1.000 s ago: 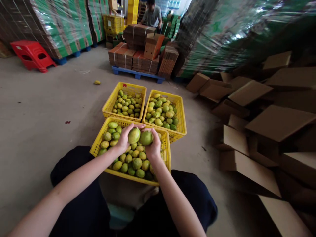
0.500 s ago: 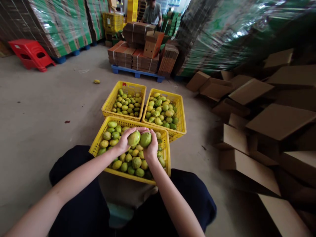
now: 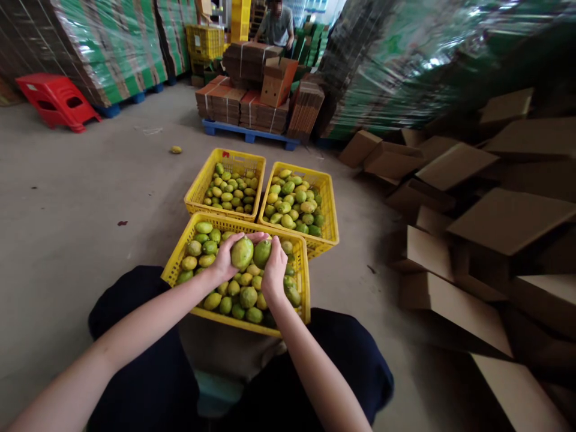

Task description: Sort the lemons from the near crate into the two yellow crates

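Above the near yellow crate (image 3: 177, 252), my left hand (image 3: 224, 261) is closed around a yellow-green lemon (image 3: 242, 252). Close beside it, my right hand (image 3: 275, 268) grips a greener lemon (image 3: 261, 254), its fingers curled over the far side. Part of that lemon is hidden by the hand. Beneath both hands lie several green and yellow lemons (image 3: 248, 297) in the crate, which stands between my knees.
Two more yellow crates of lemons, a left one (image 3: 193, 195) and a right one (image 3: 333, 210), stand just beyond. Open cardboard boxes (image 3: 508, 222) crowd the right. One loose lemon (image 3: 175, 149) and a red stool (image 3: 58, 99) are on the floor. A person (image 3: 278, 27) stands behind stacked cartons.
My right hand has turned, so its back shows more and its lemon is more covered. The left hand's lemon has tilted slightly. Both hands stay over the near crate.
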Demonstrator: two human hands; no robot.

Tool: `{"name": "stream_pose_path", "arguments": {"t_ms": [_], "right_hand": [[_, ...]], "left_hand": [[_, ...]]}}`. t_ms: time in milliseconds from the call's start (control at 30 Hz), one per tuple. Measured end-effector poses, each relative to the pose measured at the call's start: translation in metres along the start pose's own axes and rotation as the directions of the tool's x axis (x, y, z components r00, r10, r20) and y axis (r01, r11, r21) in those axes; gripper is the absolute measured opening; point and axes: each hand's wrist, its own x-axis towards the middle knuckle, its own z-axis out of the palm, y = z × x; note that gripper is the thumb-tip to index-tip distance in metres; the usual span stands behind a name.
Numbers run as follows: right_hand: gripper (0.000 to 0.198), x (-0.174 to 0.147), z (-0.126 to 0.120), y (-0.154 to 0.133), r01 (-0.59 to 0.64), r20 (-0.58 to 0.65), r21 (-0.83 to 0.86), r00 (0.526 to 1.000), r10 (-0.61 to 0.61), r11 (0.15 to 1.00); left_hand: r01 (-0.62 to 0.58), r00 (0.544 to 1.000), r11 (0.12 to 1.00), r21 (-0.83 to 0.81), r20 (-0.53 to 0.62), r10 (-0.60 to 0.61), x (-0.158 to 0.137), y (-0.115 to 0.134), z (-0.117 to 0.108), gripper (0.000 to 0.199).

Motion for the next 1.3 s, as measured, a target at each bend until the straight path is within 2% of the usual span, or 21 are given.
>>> {"name": "stream_pose_path", "arguments": {"t_ms": [67, 133, 200, 267, 367, 567, 700, 833, 1000, 1100, 1200, 1300], "right_hand": [[0.040, -0.001, -0.001, -0.001, 0.074, 0.016, -0.065, 0.997, -0.073, 0.995], [0.039, -0.002, -0.004, -0.003, 0.207, 0.049, -0.144, 0.978, -0.202, 0.968], [0.035, -0.002, -0.006, -0.005, 0.364, 0.119, -0.225, 0.931, -0.345, 0.904], [0.030, -0.003, -0.009, -0.008, 0.490, 0.191, -0.289, 0.871, -0.452, 0.822], [0.025, -0.002, -0.012, -0.009, 0.608, 0.255, -0.364, 0.794, -0.552, 0.706], [0.019, 0.002, -0.020, -0.004, 0.735, 0.363, -0.405, 0.675, -0.643, 0.544], [0.021, 0.002, -0.026, -0.002, 0.829, 0.431, -0.363, 0.554, -0.712, 0.425], [0.037, 0.002, -0.028, -0.001, 0.902, 0.511, -0.334, 0.418, -0.752, 0.274], [0.064, 0.002, -0.023, 0.004, 0.933, 0.538, -0.332, 0.307, -0.785, 0.137], [0.065, 0.003, -0.024, 0.009, 0.931, 0.535, -0.352, 0.285, -0.795, 0.097], [0.060, 0.002, -0.027, 0.013, 0.924, 0.584, -0.364, 0.327, -0.743, 0.121], [0.054, -0.001, -0.028, 0.015, 0.913, 0.608, -0.358, 0.385, -0.694, 0.194]], "left_hand": [[-0.033, 0.999, 0.998, 0.059, 0.028, 0.032, -0.001, 0.001, 0.001, 0.029], [-0.091, 0.994, 0.987, 0.134, 0.078, 0.081, -0.002, 0.004, 0.000, 0.031], [-0.183, 0.977, 0.951, 0.249, 0.156, 0.147, -0.002, 0.010, -0.001, 0.031], [-0.296, 0.946, 0.872, 0.389, 0.247, 0.211, -0.003, 0.018, -0.004, 0.029], [-0.421, 0.901, 0.735, 0.531, 0.339, 0.271, -0.006, 0.028, -0.006, 0.029], [-0.532, 0.847, 0.589, 0.609, 0.405, 0.346, -0.012, 0.031, -0.007, 0.036], [-0.588, 0.809, 0.514, 0.624, 0.460, 0.366, -0.015, 0.032, -0.011, 0.036], [-0.657, 0.752, 0.413, 0.631, 0.514, 0.412, -0.016, 0.034, -0.014, 0.039], [-0.658, 0.737, 0.363, 0.660, 0.462, 0.494, -0.015, 0.035, -0.018, 0.035], [-0.630, 0.757, 0.404, 0.663, 0.410, 0.508, -0.015, 0.035, -0.019, 0.032], [-0.566, 0.811, 0.482, 0.669, 0.345, 0.473, -0.015, 0.038, -0.020, 0.026], [-0.545, 0.826, 0.485, 0.684, 0.336, 0.453, -0.017, 0.044, -0.019, 0.022]]}}
